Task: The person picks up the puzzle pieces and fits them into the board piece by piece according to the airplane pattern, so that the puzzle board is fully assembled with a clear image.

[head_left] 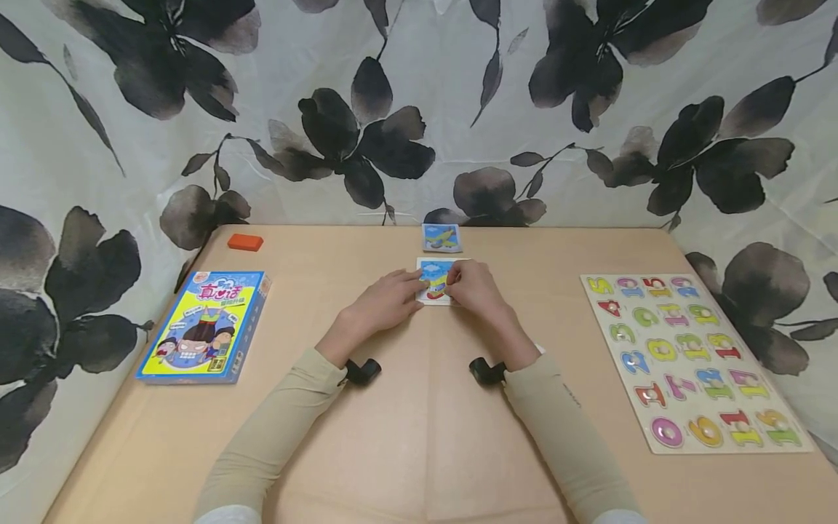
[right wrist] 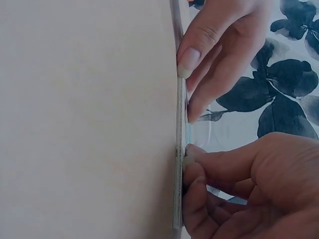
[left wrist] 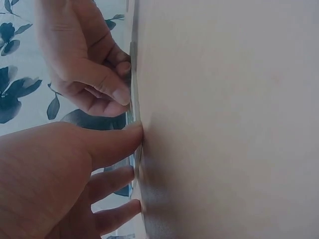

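Observation:
A small picture board (head_left: 432,272) with a white border and a blue, yellow and red picture lies flat on the table, between both hands. My left hand (head_left: 388,300) holds it steady at its left side, thumb on the near edge and fingers fairly straight. Over the right part of the board, my right hand (head_left: 476,287) has thumb and forefinger curled close together at the surface. Whether a small piece sits between those fingertips I cannot tell. Edge-on, the thin board (right wrist: 179,124) shows in the right wrist view. Just behind it lies a second small picture card (head_left: 441,238).
At the left stands a blue and yellow box (head_left: 201,327), with an orange block (head_left: 245,242) behind it. A large white board (head_left: 694,364) of colourful number-like shapes lies at the right. A floral cloth (head_left: 458,145) hangs behind the table's far edge.

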{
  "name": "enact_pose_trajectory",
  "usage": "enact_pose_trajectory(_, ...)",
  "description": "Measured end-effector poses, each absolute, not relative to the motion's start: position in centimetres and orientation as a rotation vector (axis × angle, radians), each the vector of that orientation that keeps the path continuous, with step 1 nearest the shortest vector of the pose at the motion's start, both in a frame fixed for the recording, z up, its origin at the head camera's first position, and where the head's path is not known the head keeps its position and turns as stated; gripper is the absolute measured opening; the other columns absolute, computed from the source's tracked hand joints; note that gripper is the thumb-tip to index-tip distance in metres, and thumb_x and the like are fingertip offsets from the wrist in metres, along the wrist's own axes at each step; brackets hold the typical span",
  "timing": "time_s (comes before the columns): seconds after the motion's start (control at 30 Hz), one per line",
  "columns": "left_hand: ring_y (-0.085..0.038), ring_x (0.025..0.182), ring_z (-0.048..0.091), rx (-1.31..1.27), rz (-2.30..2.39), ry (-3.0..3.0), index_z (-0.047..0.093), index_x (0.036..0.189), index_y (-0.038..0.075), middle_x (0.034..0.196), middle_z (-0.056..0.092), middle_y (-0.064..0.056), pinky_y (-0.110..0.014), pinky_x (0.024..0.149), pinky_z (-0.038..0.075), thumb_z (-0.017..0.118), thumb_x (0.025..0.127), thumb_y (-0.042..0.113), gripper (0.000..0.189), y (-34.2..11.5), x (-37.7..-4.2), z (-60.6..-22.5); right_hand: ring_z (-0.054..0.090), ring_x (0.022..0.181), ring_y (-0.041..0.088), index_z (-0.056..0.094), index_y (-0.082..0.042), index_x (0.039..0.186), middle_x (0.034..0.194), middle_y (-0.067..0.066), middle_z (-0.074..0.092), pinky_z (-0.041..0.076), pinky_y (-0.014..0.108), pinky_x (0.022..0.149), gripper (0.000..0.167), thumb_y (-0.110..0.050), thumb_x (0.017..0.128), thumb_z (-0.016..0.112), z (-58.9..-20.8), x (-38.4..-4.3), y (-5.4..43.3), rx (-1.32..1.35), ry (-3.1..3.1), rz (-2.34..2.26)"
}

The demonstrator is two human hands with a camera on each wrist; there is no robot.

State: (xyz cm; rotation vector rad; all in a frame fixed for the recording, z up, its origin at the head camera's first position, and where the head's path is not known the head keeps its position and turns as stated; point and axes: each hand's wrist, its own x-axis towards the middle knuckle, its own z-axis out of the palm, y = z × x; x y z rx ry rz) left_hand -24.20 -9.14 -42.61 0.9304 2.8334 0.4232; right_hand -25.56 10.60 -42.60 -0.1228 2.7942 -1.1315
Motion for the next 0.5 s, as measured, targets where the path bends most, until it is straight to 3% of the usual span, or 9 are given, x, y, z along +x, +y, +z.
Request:
enact_pose_trajectory(0.3,-0.034,0.146,0.039,0.933,0.427,2.832,0.055,0.142,0.007,0.156,0.044,-0.013,-0.046,0.121,0.031,0.057,0.101,0.024,0.045,-9.0,-24.2,-42.6,0.055,0.079,0.021,0.068,-0.002,0.091,0.085,0.010,0.065,0.041,0.023,0.062,0.006,-0.006,0.087,0.066,-42.5,-25.7,11.3,-0.202,2.825,-1.038)
enact_pose_trajectory(0.5,-0.034,0.146,0.038,0.921,0.416,2.835,0.055,0.142,0.007,0.156,0.042,-0.013,-0.046,0.121,0.030,0.058,0.100,0.025,0.045,-9.0,-24.2,-42.8,0.050,0.077,0.022,0.068,-0.001,0.095,0.080,0.008,0.055,0.038,0.026,0.061,0.014,0.002,0.083,0.063,-42.1,-25.8,12.8,-0.263,2.753,-1.014)
